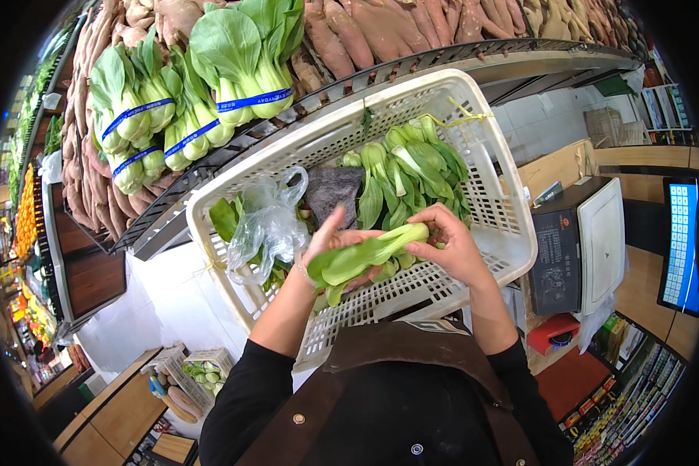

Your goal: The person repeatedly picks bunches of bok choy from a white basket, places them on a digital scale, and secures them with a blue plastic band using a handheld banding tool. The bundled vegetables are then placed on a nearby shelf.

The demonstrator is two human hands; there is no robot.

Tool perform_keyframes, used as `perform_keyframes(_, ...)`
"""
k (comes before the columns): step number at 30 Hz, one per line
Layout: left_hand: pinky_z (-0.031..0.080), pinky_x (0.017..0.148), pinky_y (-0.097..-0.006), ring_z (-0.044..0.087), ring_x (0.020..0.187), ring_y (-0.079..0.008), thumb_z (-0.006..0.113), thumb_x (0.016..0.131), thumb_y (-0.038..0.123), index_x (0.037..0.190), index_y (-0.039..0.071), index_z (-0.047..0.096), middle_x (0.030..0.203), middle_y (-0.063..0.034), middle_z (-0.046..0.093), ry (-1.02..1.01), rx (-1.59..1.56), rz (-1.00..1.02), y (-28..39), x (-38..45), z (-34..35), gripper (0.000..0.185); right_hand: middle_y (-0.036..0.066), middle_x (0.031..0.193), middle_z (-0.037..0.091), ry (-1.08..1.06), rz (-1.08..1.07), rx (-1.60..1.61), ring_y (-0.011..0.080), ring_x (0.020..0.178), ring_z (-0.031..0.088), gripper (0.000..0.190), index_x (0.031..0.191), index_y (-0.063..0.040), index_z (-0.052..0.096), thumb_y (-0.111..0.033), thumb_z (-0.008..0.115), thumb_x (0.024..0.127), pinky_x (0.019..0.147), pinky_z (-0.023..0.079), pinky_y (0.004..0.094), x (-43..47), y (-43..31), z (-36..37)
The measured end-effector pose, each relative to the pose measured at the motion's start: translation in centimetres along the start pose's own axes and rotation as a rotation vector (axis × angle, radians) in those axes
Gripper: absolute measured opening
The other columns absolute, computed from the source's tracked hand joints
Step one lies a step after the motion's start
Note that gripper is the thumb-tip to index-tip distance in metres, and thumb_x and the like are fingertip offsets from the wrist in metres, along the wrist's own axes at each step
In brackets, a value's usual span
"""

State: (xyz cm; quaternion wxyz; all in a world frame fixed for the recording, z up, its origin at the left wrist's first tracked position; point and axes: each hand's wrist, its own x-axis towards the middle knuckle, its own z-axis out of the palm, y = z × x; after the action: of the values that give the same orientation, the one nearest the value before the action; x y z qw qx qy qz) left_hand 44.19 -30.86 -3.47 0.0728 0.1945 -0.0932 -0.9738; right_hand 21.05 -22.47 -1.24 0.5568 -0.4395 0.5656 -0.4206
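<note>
One green bok choy (pixel 373 250) lies across my two hands above a white plastic crate. My left hand (pixel 332 239) supports its leaves, with the thumb raised and the fingers partly hidden beneath them. At the pale root end, my right hand (pixel 445 244) grips the stalk base between thumb and fingers. Loose bok choy (pixel 419 157) fills the right part of the crate (pixel 504 175). Beside it are a dark grey cloth (pixel 333 192) and a clear plastic bag (pixel 268 227) over more leaves. A yellow tie (pixel 466 116) hangs on the crate's rim.
Bok choy bundles with blue bands (pixel 253 102) rest on the sweet potatoes (pixel 378 29) behind the rack's black edge (pixel 349 84). To the right are a weighing scale's pale platform (pixel 606 247), a dark box (pixel 553 256) and a lit screen (pixel 681 247). Vegetable crates (pixel 209 358) stand lower left.
</note>
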Motion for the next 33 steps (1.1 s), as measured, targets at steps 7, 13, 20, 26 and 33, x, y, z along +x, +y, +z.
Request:
perform_keyframes(7,0.045,0.057,-0.0224,0.058,0.068,-0.0143,0.064,0.067,0.079,0.128,-0.002,0.054,0.093,-0.0098,0.065,0.24,0.466,0.483,-2.4,-4.1,-0.9,0.101,0.003,0.088,0.064,-0.065,0.252,0.23,0.0091,0.074,0.062,0.026,0.1,-0.002,0.057,-0.022,0.071,0.091,0.066,0.051,0.023,0.3,1.1,3.0)
perform_keyframes(13,0.051,0.063,-0.0265,0.062,0.068,-0.0136,0.075,0.086,0.017,0.104,0.0,0.064,0.084,-0.0054,0.067,0.718,0.37,0.671,-4.4,-8.8,0.0,0.027,0.009,0.086,0.065,-0.171,0.281,0.618,0.0222,0.072,0.069,0.024,0.1,-0.003,0.054,-0.026,0.055,0.1,0.064,0.059,0.0356,-0.2,2.4,9.1)
perform_keyframes(20,0.052,0.06,-0.0263,0.064,0.074,-0.0159,0.073,0.086,0.021,0.112,-0.001,0.058,0.094,-0.0093,0.066,0.75,0.271,0.969,-4.9,-11.1,-0.6,0.036,0.018,0.093,0.066,-0.207,0.215,0.015,0.0267,0.081,0.069,0.039,0.125,-0.005,0.046,-0.037,0.042,0.104,0.073,0.058,0.0383,0.5,5.2,9.7)
perform_keyframes(26,0.052,0.072,-0.0269,0.064,0.078,-0.0123,0.073,0.088,0.016,0.107,-0.001,0.063,0.092,-0.0051,0.068,0.659,0.653,0.465,-4.2,-7.1,-1.5,0.028,0.014,0.127,0.056,-0.458,0.278,0.53,0.0208,0.105,0.064,0.059,0.15,-0.012,0.033,-0.027,0.058,0.099,0.079,0.057,0.0335,-2.2,4.5,6.4)
perform_keyframes(33,0.048,0.094,-0.0387,0.06,0.11,-0.0284,0.061,0.095,0.033,0.126,0.001,0.05,0.119,-0.0158,0.061,0.683,0.781,0.285,-4.8,6.1,-9.6,0.045,0.008,0.096,0.065,0.992,-0.055,-0.043,0.015,0.081,0.063,0.045,0.138,-0.004,0.047,-0.017,0.06,0.097,0.08,0.052,0.0303,-10.7,2.1,-14.1)
